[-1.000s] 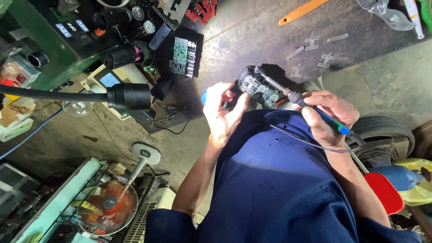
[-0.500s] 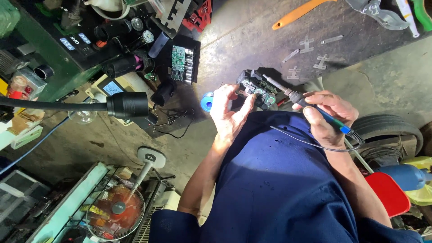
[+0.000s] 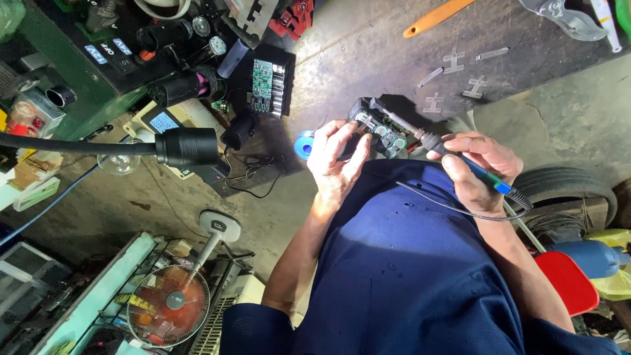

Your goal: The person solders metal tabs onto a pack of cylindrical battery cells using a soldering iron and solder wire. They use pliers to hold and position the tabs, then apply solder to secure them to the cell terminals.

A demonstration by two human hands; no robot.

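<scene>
**On the lap, hot iron at an open battery pack**

On the lap, against the blue work clothes [image 3: 420, 263], an opened battery pack [image 3: 381, 125] is steadied, its green-ended cells turned upward. The left hand [image 3: 336, 161] is laid against the pack's near side with the fingers spread and lightly curled; whether the pack is truly pinched or only propped cannot be told. The right hand [image 3: 476, 172] is closed firmly around the blue handle of a soldering iron [image 3: 427, 139], held like a pen, with the tip brought onto the pack's right edge.

Several risks are judged from this arrangement. The left fingertips are kept very near the hot tip, so a small slip of the iron could lead to a burn. The pack is supported only by the lap and one hand, so a push from the iron could cause it to tilt or slide off. If neighbouring cell contacts are bridged by the tip or by stray solder, a short could be caused. The iron's thin cord [image 3: 447, 205] is draped across the clothing and could be snagged, jerking the tip aside. A blue roll of tape [image 3: 303, 143] lies just beside the left hand, and a black lamp head [image 3: 187, 146] hangs well apart on the left.
</scene>
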